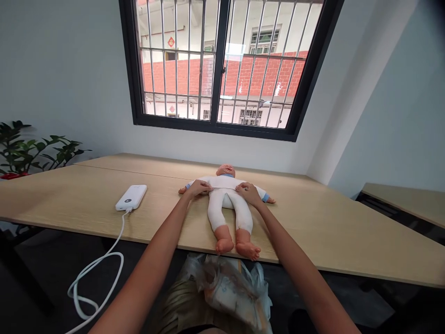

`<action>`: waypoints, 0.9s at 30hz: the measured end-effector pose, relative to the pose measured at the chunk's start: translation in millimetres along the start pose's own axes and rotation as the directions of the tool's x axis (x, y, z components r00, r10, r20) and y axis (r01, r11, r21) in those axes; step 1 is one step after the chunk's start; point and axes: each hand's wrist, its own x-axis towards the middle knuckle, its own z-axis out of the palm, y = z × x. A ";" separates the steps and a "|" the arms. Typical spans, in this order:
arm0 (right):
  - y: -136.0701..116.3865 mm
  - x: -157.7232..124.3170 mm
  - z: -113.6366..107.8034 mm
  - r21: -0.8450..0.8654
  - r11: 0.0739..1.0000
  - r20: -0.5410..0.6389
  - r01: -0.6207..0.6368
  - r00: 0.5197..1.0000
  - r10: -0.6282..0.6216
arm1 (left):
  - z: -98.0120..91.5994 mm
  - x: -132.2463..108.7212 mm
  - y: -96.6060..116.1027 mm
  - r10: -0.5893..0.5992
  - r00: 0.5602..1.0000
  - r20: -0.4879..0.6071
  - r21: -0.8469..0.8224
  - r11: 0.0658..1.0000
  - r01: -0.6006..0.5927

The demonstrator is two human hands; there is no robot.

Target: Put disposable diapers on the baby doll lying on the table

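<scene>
A baby doll (225,204) in a white long-sleeved suit with blue cuffs lies on its back on the wooden table, its bare feet towards me. A flat white band (222,182) crosses its chest. My left hand (199,188) grips the suit at the doll's left-of-view side, by the band's end. My right hand (248,193) pinches the fabric at the opposite side. The doll's head points away from me, and its arms lie spread.
A white power bank (131,197) lies left of the doll, its white cable (100,273) trailing over the table edge. A plastic bag of packaged items (225,290) sits on my lap. A potted plant (34,148) stands far left, below a barred window (219,65).
</scene>
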 end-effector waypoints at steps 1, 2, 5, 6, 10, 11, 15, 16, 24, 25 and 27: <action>-1.5 -0.2 -0.1 0.044 0.999 -0.016 -0.014 1.000 0.015 | 0.4 -0.2 0.2 0.007 1.000 -0.002 0.005 1.000 -0.007; -3.5 -0.6 -0.2 0.091 0.996 -0.030 -0.024 0.999 0.027 | 1.7 -0.4 0.9 0.020 1.000 -0.013 0.009 1.000 -0.020; -13.7 -3.0 -0.1 0.215 0.977 -0.073 0.003 0.997 0.013 | 12.2 -0.8 6.3 0.085 0.990 -0.112 0.030 0.996 -0.083; -18.6 -4.4 0.4 0.247 0.968 -0.085 0.033 0.996 -0.012 | 17.9 -0.9 8.9 0.111 0.982 -0.152 0.045 0.993 -0.106; -39.7 -11.0 5.5 0.341 0.930 -0.053 0.136 0.991 -0.126 | 43.4 -2.4 19.1 0.213 0.955 -0.204 0.165 0.969 -0.181; -43.6 -12.6 7.1 0.364 0.921 -0.029 0.141 0.990 -0.140 | 48.4 -3.2 20.8 0.239 0.951 -0.194 0.206 0.958 -0.199; -49.1 -15.8 11.5 0.439 0.891 0.003 0.118 0.991 -0.132 | 57.1 -7.1 23.2 0.263 0.952 -0.154 0.299 0.931 -0.209; -48.8 -15.8 11.8 0.449 0.887 -0.004 0.111 0.992 -0.122 | 57.1 -7.9 23.2 0.254 0.955 -0.151 0.307 0.931 -0.199; -44.3 -13.4 11.6 0.474 0.876 0.001 0.086 0.995 -0.098 | 54.4 -7.3 20.9 0.244 0.961 -0.127 0.320 0.927 -0.193; -44.0 -13.2 11.9 0.479 0.874 0.005 0.082 0.995 -0.096 | 54.5 -7.1 20.4 0.248 0.961 -0.125 0.321 0.926 -0.197; -43.9 -13.2 12.3 0.485 0.872 0.013 0.068 0.996 -0.085 | 54.7 -7.1 19.7 0.256 0.959 -0.124 0.321 0.924 -0.206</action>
